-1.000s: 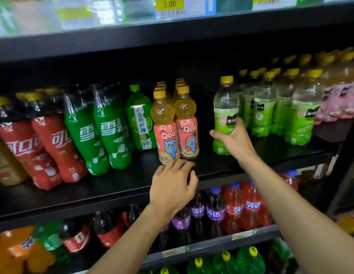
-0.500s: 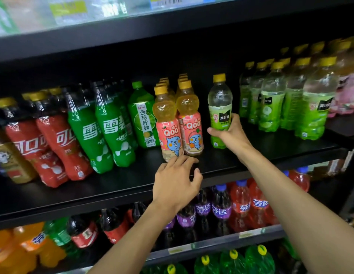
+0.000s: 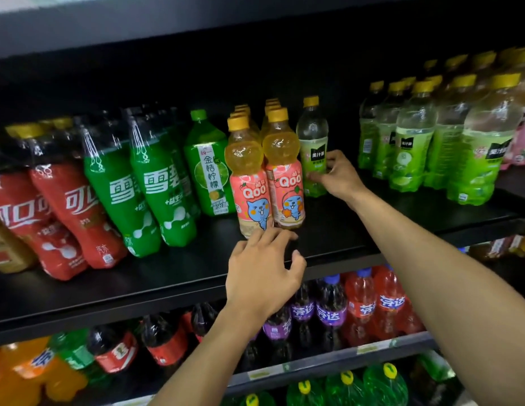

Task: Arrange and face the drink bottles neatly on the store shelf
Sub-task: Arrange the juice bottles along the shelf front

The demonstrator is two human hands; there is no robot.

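On the black middle shelf (image 3: 328,238) a pale green juice bottle with a yellow cap (image 3: 312,142) stands upright right beside two rows of orange Qoo bottles (image 3: 267,177). My right hand (image 3: 339,175) grips its lower half, thumb in front and fingers behind. My left hand (image 3: 262,273) hovers at the shelf's front edge, fingers spread and loosely bent, fingertips touching the base of the front left Qoo bottle. A group of matching green juice bottles (image 3: 413,142) stands further right, a gap between.
Left of the Qoo rows stand a green lemon drink bottle (image 3: 210,168), leaning green soda bottles (image 3: 156,183) and red cola bottles (image 3: 71,212). Pink bottles (image 3: 522,142) sit far right. The lower shelf holds purple and red soda bottles (image 3: 346,306).
My right hand has slid the pale green bottle leftward, closing the gap to the Qoo rows. My left hand stays at the Qoo bottles' base. The view has dropped and come closer.
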